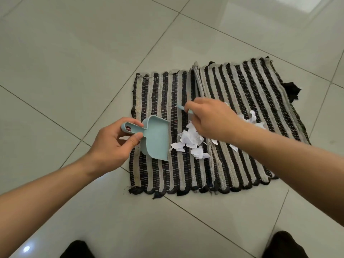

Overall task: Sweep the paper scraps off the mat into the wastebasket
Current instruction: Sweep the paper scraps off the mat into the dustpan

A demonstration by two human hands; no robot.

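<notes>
Crouching over a tiled floor [74,53], a person works with both bare arms stretched out toward a striped mat [232,108] that lies on the tiles. The mat is woven in black and pale grey bands, and it seems to be made of two overlapping pieces, with a seam running down its middle. A dark bit of cloth [292,91] sticks out from under the mat's far right edge.

The left hand [111,144] pinches the looped handle of a small light blue dustpan [155,138] between thumb and fingers. The dustpan rests on the mat near its left edge, its open mouth facing the scraps just beside it.

The right hand [210,118] is curled round the handle of a small light blue brush [183,108], of which only a short end shows past the fingers; the bristles are hidden under the hand. This hand hovers over the middle of the mat, directly above the paper.

The paper scraps [191,141] are white, torn and crumpled. Most of them lie in a loose heap near the middle of the mat, close to the dustpan's mouth but not inside it. More scraps [251,120] lie scattered toward the right side of the mat, partly hidden behind the right forearm. One small white piece [123,138] shows on the floor under the left hand's fingers.

Two dark shapes, probably the person's knees [283,244], show at the bottom of the view.
</notes>
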